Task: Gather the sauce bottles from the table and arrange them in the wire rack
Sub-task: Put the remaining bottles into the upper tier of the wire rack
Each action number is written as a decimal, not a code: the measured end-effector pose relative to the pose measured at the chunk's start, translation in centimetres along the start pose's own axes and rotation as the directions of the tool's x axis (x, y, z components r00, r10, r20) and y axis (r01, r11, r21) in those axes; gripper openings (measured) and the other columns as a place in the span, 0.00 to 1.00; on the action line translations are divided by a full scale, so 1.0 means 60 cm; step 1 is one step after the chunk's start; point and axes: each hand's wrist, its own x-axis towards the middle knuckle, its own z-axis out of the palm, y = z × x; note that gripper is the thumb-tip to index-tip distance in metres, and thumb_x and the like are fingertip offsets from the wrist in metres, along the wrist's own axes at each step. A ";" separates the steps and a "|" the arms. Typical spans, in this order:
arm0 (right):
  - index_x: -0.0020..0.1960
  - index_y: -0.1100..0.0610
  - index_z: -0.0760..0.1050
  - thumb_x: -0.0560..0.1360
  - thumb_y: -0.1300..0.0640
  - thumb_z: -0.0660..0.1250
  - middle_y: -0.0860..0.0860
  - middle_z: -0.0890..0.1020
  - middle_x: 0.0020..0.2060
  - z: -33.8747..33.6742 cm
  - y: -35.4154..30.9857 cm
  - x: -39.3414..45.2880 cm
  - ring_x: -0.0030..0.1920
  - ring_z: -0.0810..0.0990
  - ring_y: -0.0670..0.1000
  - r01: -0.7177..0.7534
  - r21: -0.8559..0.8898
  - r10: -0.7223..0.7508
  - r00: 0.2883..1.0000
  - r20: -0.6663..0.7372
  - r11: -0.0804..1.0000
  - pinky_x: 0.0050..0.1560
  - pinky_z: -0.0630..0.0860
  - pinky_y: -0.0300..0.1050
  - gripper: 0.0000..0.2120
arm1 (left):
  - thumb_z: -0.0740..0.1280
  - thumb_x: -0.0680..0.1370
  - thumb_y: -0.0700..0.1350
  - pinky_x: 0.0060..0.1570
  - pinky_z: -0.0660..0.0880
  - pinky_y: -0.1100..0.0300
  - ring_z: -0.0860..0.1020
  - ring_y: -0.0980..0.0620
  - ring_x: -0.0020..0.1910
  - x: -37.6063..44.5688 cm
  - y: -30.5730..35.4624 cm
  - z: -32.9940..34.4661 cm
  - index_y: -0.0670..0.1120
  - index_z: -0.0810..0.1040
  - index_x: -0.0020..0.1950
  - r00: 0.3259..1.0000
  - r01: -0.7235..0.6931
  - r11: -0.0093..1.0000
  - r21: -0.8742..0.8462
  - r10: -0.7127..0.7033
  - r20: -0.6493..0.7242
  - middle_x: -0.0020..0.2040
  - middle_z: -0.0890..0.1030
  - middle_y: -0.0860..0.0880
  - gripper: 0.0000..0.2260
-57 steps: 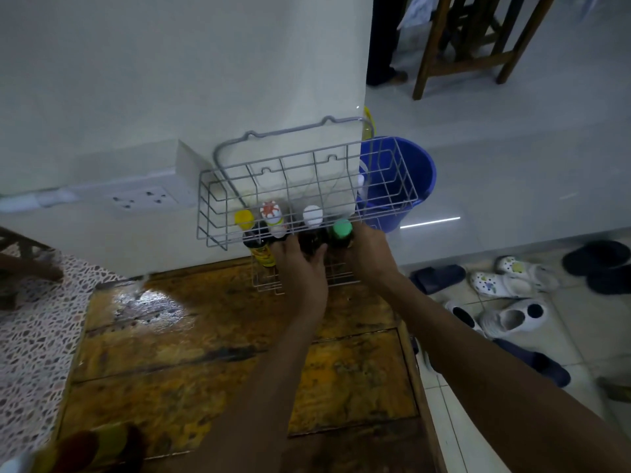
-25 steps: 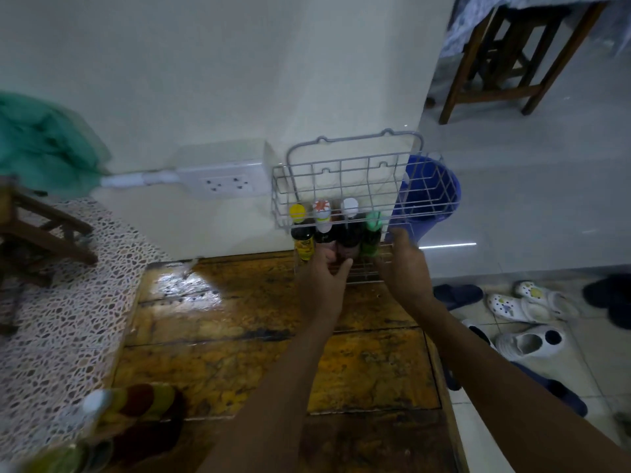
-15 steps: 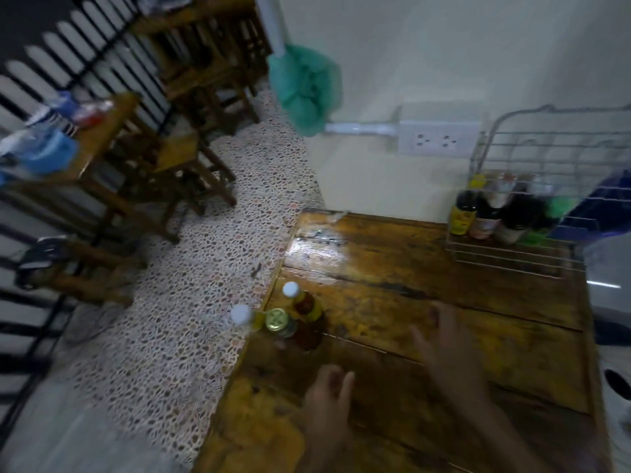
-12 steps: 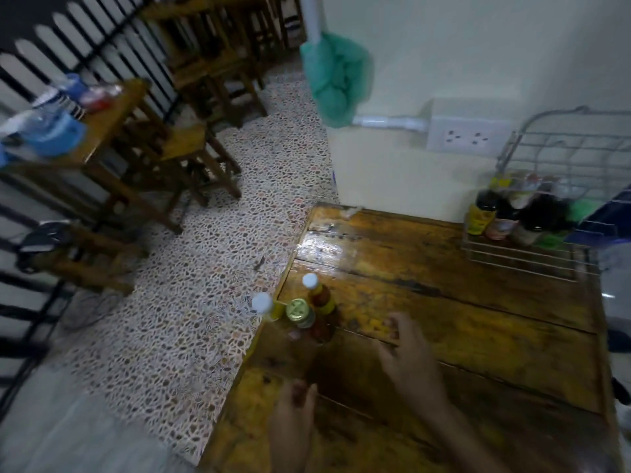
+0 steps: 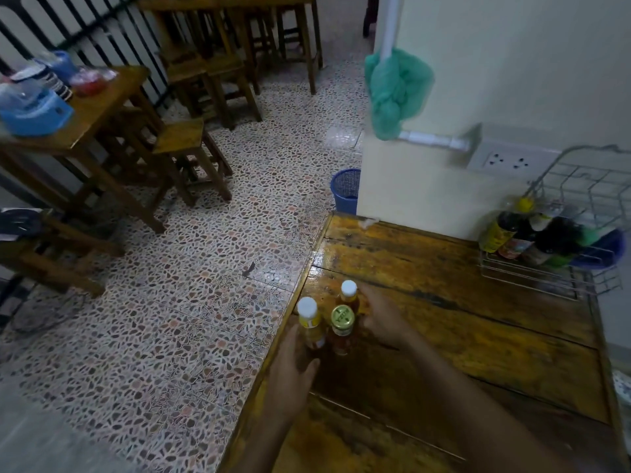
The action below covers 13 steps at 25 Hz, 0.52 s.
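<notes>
Between both hands (image 5: 341,346) stand three sauce bottles (image 5: 336,319); left (image 5: 293,367), right (image 5: 382,322).

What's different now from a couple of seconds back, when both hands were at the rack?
Both hands have left the wire rack and come back to the table's near left edge. The left hand and right hand now close in on either side of three bottles standing there; a firm grip isn't clear yet. The four bottles in the rack stay where they were.
</notes>
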 end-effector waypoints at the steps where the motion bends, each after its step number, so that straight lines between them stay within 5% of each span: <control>1: 0.76 0.54 0.66 0.68 0.71 0.71 0.54 0.73 0.72 -0.002 0.005 0.008 0.72 0.70 0.56 0.016 0.011 -0.016 0.999 0.044 1.000 0.71 0.68 0.54 0.38 | 0.74 0.78 0.37 0.62 0.66 0.81 0.66 0.79 0.67 0.006 0.004 0.001 0.53 0.64 0.80 1.000 -0.010 1.000 -0.007 0.010 -0.008 0.73 0.69 0.64 0.35; 3: 0.75 0.54 0.67 0.69 0.70 0.72 0.53 0.75 0.70 0.001 0.013 0.014 0.70 0.72 0.55 0.037 0.004 -0.037 0.997 0.064 0.999 0.69 0.70 0.54 0.37 | 0.74 0.78 0.35 0.60 0.65 0.82 0.66 0.80 0.67 0.012 -0.001 0.007 0.50 0.65 0.81 1.000 -0.004 1.000 -0.023 0.003 -0.030 0.73 0.70 0.62 0.34; 7: 0.72 0.54 0.71 0.73 0.61 0.75 0.52 0.78 0.67 0.011 0.035 -0.002 0.65 0.77 0.54 0.034 0.043 -0.032 0.998 -0.050 0.999 0.64 0.75 0.55 0.30 | 0.73 0.79 0.37 0.67 0.77 0.54 0.77 0.58 0.69 0.004 -0.008 0.020 0.54 0.59 0.83 0.999 0.035 0.997 -0.072 -0.035 0.000 0.74 0.72 0.60 0.38; 9: 0.70 0.52 0.73 0.72 0.54 0.77 0.50 0.80 0.65 -0.003 0.052 -0.026 0.61 0.79 0.52 -0.013 0.142 0.032 0.991 -0.127 0.990 0.62 0.76 0.55 0.28 | 0.74 0.79 0.39 0.65 0.78 0.51 0.78 0.57 0.66 0.001 -0.012 0.031 0.56 0.55 0.84 0.997 0.074 0.996 -0.057 -0.073 0.022 0.73 0.72 0.61 0.40; 13: 0.70 0.48 0.73 0.72 0.50 0.77 0.46 0.81 0.62 -0.081 0.125 -0.097 0.61 0.79 0.47 -0.065 0.201 0.128 0.938 -0.321 0.978 0.59 0.76 0.47 0.29 | 0.75 0.77 0.40 0.67 0.75 0.44 0.78 0.40 0.66 -0.019 -0.028 0.093 0.40 0.67 0.79 0.962 0.268 0.963 -0.033 -0.269 -0.040 0.72 0.76 0.42 0.32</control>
